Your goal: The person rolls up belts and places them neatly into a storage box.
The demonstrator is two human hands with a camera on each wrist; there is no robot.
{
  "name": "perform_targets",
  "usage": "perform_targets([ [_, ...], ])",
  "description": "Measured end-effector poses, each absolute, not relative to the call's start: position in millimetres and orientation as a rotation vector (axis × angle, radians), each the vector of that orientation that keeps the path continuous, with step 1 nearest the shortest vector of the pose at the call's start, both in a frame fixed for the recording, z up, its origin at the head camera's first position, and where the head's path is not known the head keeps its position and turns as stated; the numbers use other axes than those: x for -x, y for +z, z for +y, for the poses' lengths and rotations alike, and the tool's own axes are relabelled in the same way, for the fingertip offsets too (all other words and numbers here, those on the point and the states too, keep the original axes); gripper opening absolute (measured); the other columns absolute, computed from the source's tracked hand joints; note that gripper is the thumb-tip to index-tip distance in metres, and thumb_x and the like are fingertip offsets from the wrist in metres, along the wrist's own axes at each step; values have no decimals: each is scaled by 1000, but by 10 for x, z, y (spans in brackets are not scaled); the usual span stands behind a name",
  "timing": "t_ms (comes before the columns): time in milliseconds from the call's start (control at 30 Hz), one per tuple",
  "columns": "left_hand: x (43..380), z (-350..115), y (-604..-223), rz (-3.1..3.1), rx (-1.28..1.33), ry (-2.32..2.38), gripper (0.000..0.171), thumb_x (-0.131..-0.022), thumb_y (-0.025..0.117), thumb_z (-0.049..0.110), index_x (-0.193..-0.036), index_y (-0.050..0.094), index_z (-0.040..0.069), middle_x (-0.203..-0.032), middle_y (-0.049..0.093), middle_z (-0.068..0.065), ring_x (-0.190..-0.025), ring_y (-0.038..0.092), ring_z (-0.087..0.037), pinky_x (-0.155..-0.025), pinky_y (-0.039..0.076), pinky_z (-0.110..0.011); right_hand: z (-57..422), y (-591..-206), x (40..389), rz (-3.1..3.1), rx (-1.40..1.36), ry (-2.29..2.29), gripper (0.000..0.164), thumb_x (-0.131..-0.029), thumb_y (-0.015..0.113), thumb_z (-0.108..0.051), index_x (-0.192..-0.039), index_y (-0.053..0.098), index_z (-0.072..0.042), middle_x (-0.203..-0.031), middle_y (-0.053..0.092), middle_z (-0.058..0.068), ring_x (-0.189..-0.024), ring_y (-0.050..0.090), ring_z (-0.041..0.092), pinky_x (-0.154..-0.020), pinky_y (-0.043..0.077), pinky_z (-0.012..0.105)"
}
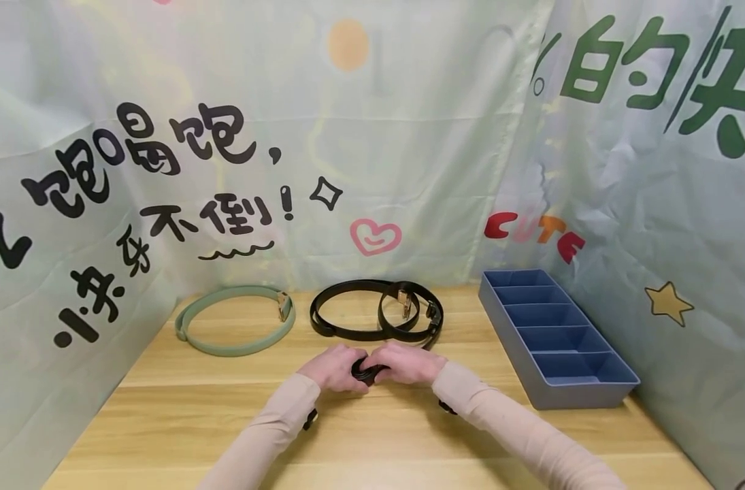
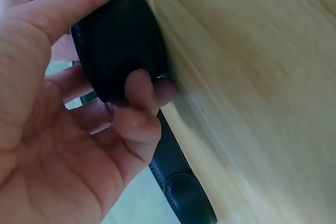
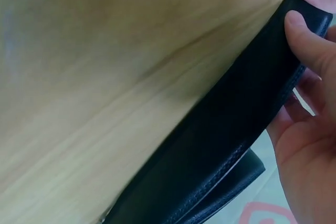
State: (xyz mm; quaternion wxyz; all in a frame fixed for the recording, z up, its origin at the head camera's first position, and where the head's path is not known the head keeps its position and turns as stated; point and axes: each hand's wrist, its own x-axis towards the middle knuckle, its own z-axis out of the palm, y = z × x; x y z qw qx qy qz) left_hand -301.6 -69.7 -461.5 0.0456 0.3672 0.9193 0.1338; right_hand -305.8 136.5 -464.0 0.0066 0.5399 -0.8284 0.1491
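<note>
Both hands are at a tightly coiled black leather belt (image 1: 365, 373) on the table, in front of the other belts. My left hand (image 1: 333, 367) grips the roll from the left; in the left wrist view the thumb lies along the roll's upper edge (image 2: 118, 45) with the fingers curled beneath. From the other side my right hand (image 1: 405, 363) pinches the black strap (image 3: 226, 124), its thumb flat on the leather in the right wrist view. Behind lies a looser black belt (image 1: 348, 333) in overlapping loops with a gold-toned buckle. Whether it joins the roll, I cannot tell.
At the back left a light green belt (image 1: 240, 350) lies in one wide loop. On the right stands a blue-grey box (image 1: 531, 381) divided into several compartments. Printed cloth walls (image 1: 409, 170) enclose the wooden table (image 1: 378, 449) at the back and sides.
</note>
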Motion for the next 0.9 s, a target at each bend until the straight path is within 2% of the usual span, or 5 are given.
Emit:
perform_targets([
  [100,2995,-693,-4612,2822,-1079,374,32,-74,81,41,-90,60,23,-77,60,11,-66,53,-6,-61,43,-23,1346,-4658,3043,-2613,-1656,411,28,-88,72,-15,-116,69,-14,-108,73,-4,-96,66,3,-84,49,15],
  [300,2963,-670,-4628,2939,-1017,241,46,-73,75,63,-88,61,21,-76,61,8,-66,55,-10,-58,43,-28,1295,-4693,3034,-2612,-1622,383,15,-90,71,-14,-104,71,-17,-97,73,-8,-83,66,3,-74,46,10],
  [600,3029,-662,-4623,2869,-1109,334,33,-76,80,46,-89,61,21,-75,61,9,-64,52,-6,-60,42,-23,1391,-4660,3042,-2665,-1608,452,35,-86,72,-7,-119,69,-19,-108,72,-8,-93,64,1,-81,49,16],
  [767,3012,-655,-4611,2828,-1104,309,35,-79,79,42,-95,61,18,-83,63,6,-71,54,-7,-66,45,-24,1409,-4612,3039,-2753,-1592,570,30,-86,73,-13,-115,70,-18,-104,73,-6,-86,66,4,-77,49,16],
  [900,2990,-671,-4575,2876,-1069,275,35,-75,82,43,-90,61,18,-79,61,6,-68,53,-8,-64,45,-26,1352,-4616,3031,-2723,-1560,484,21,-87,73,-17,-108,72,-18,-96,73,-8,-78,65,4,-71,46,11],
])
